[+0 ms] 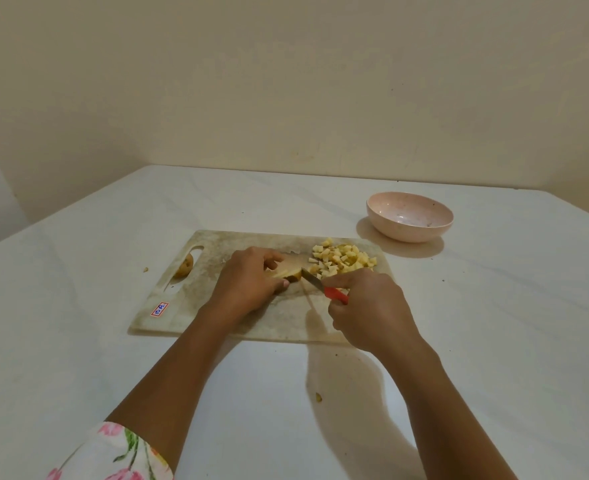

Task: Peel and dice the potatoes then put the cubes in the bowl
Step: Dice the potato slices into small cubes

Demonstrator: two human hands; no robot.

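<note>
While the left hand (248,282) curls its fingers over a pale, partly sliced piece of potato (286,273) near the middle of the worn, stained rectangular cutting board (182,306), the right hand (365,306) is clamped around the red handle of a small kitchen knife (321,287). The blade's tip sits at the cut end of that piece.

The main danger looks to be the blade's closeness to the left thumb and fingertips. The piece is small, so a slip on the damp board could carry the edge into them.

A heap of yellow potato cubes (343,261) lies just beside the knife, crowding the board's far right corner. A careless sweep could push some onto the white table (493,341).

The shallow speckled pink bowl (409,216) stands apart beyond that corner and seems to hold no cubes, with open table between it and the board.

A small unpeeled brown potato (185,265) rests in the board's handle slot on the left, where it might roll. Near the front, a tiny potato scrap (318,397) lies on the table between the forearms.
</note>
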